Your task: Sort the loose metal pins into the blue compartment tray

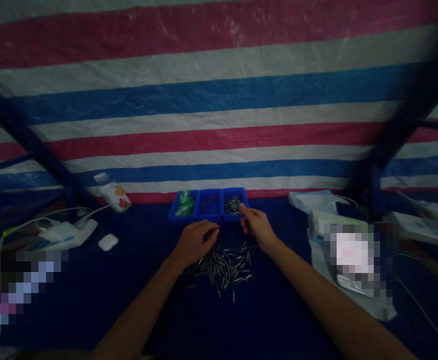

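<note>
A loose pile of thin metal pins (224,270) lies on the dark blue table in front of me. My left hand (196,242) hovers at the pile's upper left edge, thumb and fingertips brought together; whatever they may pinch is too small to make out. At the front right corner of the right blue bin (235,217) is my right hand (258,226), its fingers curled and closed, their contents hidden. Small metal pieces (233,204) fill that bin. A few thin pieces lie in the middle blue bin (208,218), and a green plastic bag (184,204) sits in the left one.
At the left stand a white bottle (115,194), a small white case (108,242) and a power strip (68,235) with cables. Plastic packaging (316,201) and a blurred-out item (354,255) lie at the right. Behind the table hangs a striped tarp (219,135) between dark metal posts.
</note>
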The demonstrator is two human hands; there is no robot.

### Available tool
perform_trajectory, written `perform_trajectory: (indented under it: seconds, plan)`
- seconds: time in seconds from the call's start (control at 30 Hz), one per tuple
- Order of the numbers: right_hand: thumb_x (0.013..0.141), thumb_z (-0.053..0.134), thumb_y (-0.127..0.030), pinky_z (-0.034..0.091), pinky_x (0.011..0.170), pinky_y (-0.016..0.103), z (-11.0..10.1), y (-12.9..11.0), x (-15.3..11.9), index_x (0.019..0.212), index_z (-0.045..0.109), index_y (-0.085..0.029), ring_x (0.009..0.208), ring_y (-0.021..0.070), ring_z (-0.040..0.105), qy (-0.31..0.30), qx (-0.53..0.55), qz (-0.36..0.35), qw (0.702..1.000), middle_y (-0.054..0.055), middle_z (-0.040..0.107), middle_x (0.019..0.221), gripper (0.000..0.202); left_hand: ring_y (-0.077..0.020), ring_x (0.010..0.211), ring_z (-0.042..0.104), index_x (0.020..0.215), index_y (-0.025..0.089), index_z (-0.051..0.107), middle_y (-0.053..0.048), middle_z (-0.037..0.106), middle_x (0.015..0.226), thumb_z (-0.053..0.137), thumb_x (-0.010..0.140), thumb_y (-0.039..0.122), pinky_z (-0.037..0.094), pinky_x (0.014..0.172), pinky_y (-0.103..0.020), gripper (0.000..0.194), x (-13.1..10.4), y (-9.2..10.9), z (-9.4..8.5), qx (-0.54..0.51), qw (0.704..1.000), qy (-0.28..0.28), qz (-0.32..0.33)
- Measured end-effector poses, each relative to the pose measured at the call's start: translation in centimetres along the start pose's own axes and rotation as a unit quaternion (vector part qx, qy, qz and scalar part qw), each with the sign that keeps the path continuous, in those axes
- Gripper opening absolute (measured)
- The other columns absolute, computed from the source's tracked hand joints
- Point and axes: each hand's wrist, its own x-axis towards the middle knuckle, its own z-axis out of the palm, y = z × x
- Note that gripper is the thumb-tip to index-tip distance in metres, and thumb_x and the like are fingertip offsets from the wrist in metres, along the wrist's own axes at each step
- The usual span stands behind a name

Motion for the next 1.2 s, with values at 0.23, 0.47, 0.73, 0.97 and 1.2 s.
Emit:
perform_trajectory:
  seconds: [0.23, 0.47, 0.73, 0.97, 1.2]
  plan:
    - [0.084, 0.053, -0.046, 0.04, 0.05, 0.026, -2.8, -2.2, -3.1, 0.097, 0.067, -0.016, 0.051, 0.0128, 0.054, -0.037, -0.201, -0.128, 0.97, 0.002, 0.065, 0.069, 0.036, -0.0193, 0.089, 0.065, 0.108, 0.021, 0.064, -0.005, 0.069, 0.103, 0.05, 0.094, 0.025, 0.051, 0.085, -0.035, 0.02, -0.2, -0.2, -0.7, 0.065, 0.995, -0.08, -0.014]
    - [0.086, 0.05, -0.054, 0.037, 0.095, 0.055, -11.0, -0.6, -14.6, 0.118, 0.061, -0.025, 0.119, 0.0356, 0.047, 0.207, -0.562, -0.25, 0.76, 0.012, 0.063, 0.118, 0.044, -0.0208, 0.095, 0.063, 0.103, 0.021, 0.065, -0.004, 0.068, 0.102, 0.053, 0.093, 0.026, 0.05, 0.087, -0.038, 0.016, -0.3, 0.3, -0.7, 0.066, 0.991, -0.112, -0.009]
    - [0.085, 0.042, -0.062, 0.036, 0.089, 0.064, -16.8, 3.2, -16.4, 0.125, 0.054, -0.029, 0.125, 0.0427, 0.039, 0.244, -0.618, -0.16, 0.73, 0.01, 0.059, 0.127, 0.053, -0.0197, 0.093, 0.062, 0.1, 0.021, 0.064, -0.003, 0.066, 0.099, 0.05, 0.094, 0.027, 0.05, 0.087, -0.038, 0.016, -0.2, 0.6, 0.1, 0.028, 0.997, -0.066, -0.022]
    - [0.091, 0.048, -0.036, 0.04, 0.093, 0.048, -9.2, -1.5, -11.6, 0.122, 0.058, -0.025, 0.117, 0.0283, 0.05, 0.023, -0.581, -0.261, 0.771, 0.01, 0.062, 0.12, 0.034, -0.0208, 0.093, 0.061, 0.099, 0.021, 0.066, -0.004, 0.067, 0.098, 0.052, 0.092, 0.028, 0.049, 0.085, -0.037, 0.017, -0.4, 0.4, 0.5, 0.036, 0.996, -0.078, -0.034]
    - [0.086, 0.049, -0.014, 0.045, 0.083, 0.037, -1.4, -2.5, -4.7, 0.108, 0.066, -0.019, 0.095, 0.0226, 0.06, -0.255, -0.604, -0.311, 0.688, 0.01, 0.065, 0.106, 0.029, -0.0232, 0.09, 0.063, 0.096, 0.021, 0.067, -0.005, 0.069, 0.096, 0.062, 0.085, 0.025, 0.048, 0.081, -0.036, 0.013, -0.5, 0.5, 1.2, 0.068, 0.99, -0.108, -0.055]
